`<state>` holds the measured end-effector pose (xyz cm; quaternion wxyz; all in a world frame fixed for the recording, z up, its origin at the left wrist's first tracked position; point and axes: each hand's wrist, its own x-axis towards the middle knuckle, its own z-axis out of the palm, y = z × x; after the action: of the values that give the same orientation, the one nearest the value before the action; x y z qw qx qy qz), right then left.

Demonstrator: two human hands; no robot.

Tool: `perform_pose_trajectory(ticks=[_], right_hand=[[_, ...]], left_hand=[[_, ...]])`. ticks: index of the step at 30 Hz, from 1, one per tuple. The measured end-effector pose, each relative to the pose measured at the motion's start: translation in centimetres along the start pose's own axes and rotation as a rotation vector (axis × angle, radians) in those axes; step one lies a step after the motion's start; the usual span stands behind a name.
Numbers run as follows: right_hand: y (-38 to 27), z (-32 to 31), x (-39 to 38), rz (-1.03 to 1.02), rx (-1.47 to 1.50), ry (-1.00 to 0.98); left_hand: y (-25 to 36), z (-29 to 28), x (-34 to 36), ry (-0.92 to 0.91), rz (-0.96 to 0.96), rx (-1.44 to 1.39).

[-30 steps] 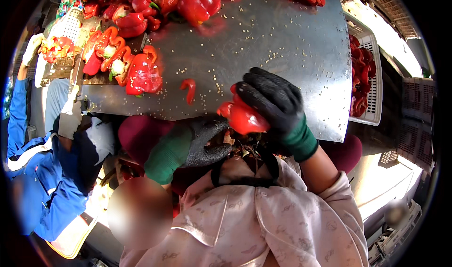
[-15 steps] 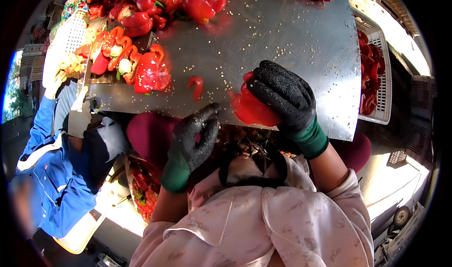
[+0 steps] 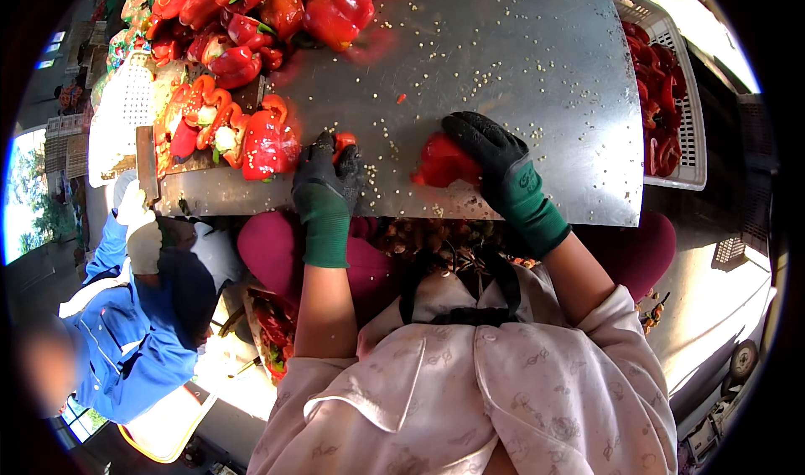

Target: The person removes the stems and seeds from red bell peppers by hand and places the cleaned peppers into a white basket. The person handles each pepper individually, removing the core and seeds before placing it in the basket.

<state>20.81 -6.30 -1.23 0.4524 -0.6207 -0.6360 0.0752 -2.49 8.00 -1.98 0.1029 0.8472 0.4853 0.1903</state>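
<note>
My right hand (image 3: 496, 152), in a black-coated green glove, is closed on a piece of red bell pepper (image 3: 444, 161) at the near part of the metal table (image 3: 495, 64). The palm side and part of the piece are hidden under the fingers. To its left, my left hand (image 3: 327, 177), gloved alike, rests at the near table edge with its fingers around a small red pepper strip (image 3: 343, 144). Just left of that hand stands a cut red pepper (image 3: 270, 144), beside several opened peppers (image 3: 205, 110) with pale seed cores.
Whole red peppers (image 3: 251, 22) are heaped at the far left. Seeds and a tiny red scrap (image 3: 401, 98) lie on the metal. A white crate (image 3: 689, 131) of pepper pieces stands at right. At left, a co-worker in blue (image 3: 126, 332) has white-gloved hands near a blade (image 3: 147, 163).
My left hand has moved forward from the table edge onto the small pepper strip. My right hand's pepper piece now sits lower against the table. The whole view has shifted slightly.
</note>
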Motion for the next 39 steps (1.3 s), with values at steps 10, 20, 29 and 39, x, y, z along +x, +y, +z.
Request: perform_pose_trajectory(ticks=[10, 20, 29, 39], right_hand=[[-3.0, -1.1, -2.7, 0.830, 1.222, 0.185], [-4.7, -3.1, -3.8, 0.639, 0.765, -0.033], [4.3, -14.3, -4.3, 0.500, 1.407, 0.568], [-1.2, -6.2, -3.4, 0.810, 1.453, 0.319]], left_hand=[[5.5, -3.4, -2.6, -0.113, -0.344, -1.197], [11.1, -4.8, -2.2, -0.174, 0.260, -0.477], [-2.2, -8.9, 0.9, 0.226, -0.069, -0.163], [-6.9, -3.8, 6.4, -0.234, -0.364, 0.071]])
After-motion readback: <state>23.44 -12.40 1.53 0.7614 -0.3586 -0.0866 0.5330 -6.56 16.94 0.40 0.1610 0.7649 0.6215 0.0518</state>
